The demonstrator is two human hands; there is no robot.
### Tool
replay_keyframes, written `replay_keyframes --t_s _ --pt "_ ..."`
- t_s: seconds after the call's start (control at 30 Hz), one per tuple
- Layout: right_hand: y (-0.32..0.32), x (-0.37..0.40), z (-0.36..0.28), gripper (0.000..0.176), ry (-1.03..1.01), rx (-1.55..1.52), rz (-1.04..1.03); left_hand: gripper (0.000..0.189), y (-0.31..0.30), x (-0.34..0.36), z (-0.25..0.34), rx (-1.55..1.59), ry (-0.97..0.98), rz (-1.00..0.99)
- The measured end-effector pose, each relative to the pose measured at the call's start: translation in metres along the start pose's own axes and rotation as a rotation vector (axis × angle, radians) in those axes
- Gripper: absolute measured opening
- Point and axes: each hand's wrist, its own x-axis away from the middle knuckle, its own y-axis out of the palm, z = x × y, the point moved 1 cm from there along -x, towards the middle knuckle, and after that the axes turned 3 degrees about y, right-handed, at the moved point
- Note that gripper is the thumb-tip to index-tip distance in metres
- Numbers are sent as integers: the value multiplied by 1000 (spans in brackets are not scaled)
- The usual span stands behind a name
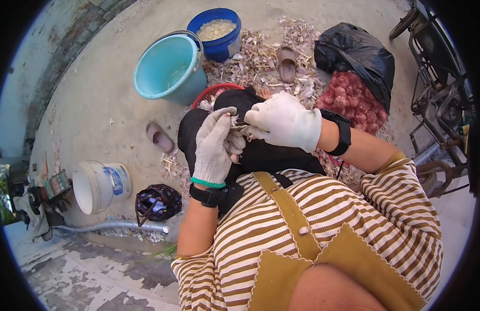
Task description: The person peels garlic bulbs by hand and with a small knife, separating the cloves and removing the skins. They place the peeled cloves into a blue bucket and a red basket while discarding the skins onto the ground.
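My left hand (215, 145), in a pale knit glove with a green cuff, is closed around a garlic bulb (234, 121) with papery skin pulled loose. My right hand (282, 120), in a white glove, touches the garlic from the right and is closed on a thin dark tool (242, 125), which looks like a small knife; its handle is hidden in the fist. Both hands meet above my black-clad lap. Just beyond my knees, partly hidden, sits a red basket (204, 95) with garlic in it.
A turquoise bucket (164, 67) and a blue bucket (232, 45) of peeled cloves stand ahead. Garlic skins (260, 57) litter the floor around a sandal (287, 65). At right are a red net sack of garlic (351, 101), a black bag (359, 52) and a metal-framed cart (442, 103). A white bucket (89, 186) stands left.
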Motion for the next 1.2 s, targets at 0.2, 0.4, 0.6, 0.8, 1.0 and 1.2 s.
replay_keyframes --t_s 0.2,0.4,0.6,0.8,1.0,1.2 --pt "4 9 7 30 65 -172 -119 26 -2 0 -1 152 104 83" --pt "8 22 38 32 295 -433 -47 29 7 4 2 29 88 -35" --pt "17 22 50 31 351 -573 -101 28 2 5 4 49 104 62" --pt "1 13 28 37 542 -1490 -87 26 19 17 17 -421 114 59" --pt "12 4 -5 26 432 -1636 -96 28 25 19 9 -427 245 72" --pt "17 -1 5 22 376 -1966 -262 35 27 21 8 -384 233 50"
